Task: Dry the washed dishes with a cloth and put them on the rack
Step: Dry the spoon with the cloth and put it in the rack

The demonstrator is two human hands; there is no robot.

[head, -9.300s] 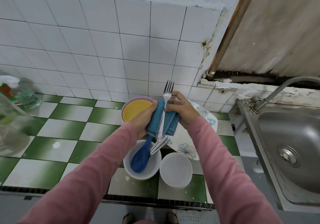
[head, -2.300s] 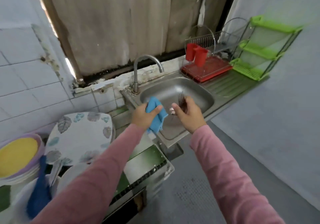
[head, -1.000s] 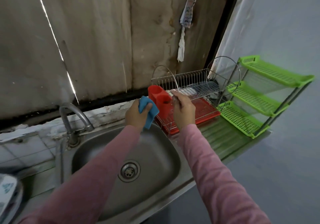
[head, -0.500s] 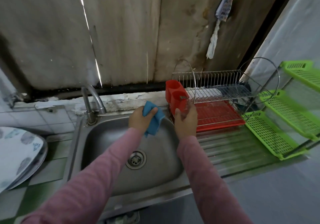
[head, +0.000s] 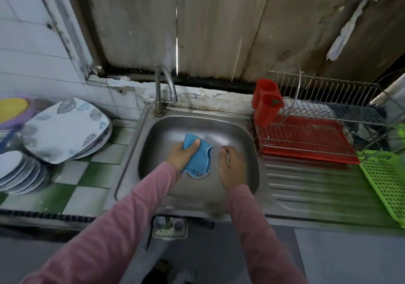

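- Your L grip (head: 183, 155) clutches the cloth (head: 200, 159) over the sink (head: 197, 128).
- Your R grip (head: 232, 167) is loose, fingers lightly curled, w/ nothing in it.
- Rack (head: 306, 140) sits just R of sink.

The left hand (head: 183, 156) is reaching forward, gripping a soft blue cloth (head: 200, 159). The right hand (head: 233, 167) is hanging just beside it, fingers a little bent.

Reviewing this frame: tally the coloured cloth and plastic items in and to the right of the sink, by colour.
Blue: 1, the blue cloth gripped by the left hand.
Red: 2, the red plastic cutlery holder and the red drip tray under the wire dish rack.
Green: 1, the green plastic slatted shelf.
Total: 4.
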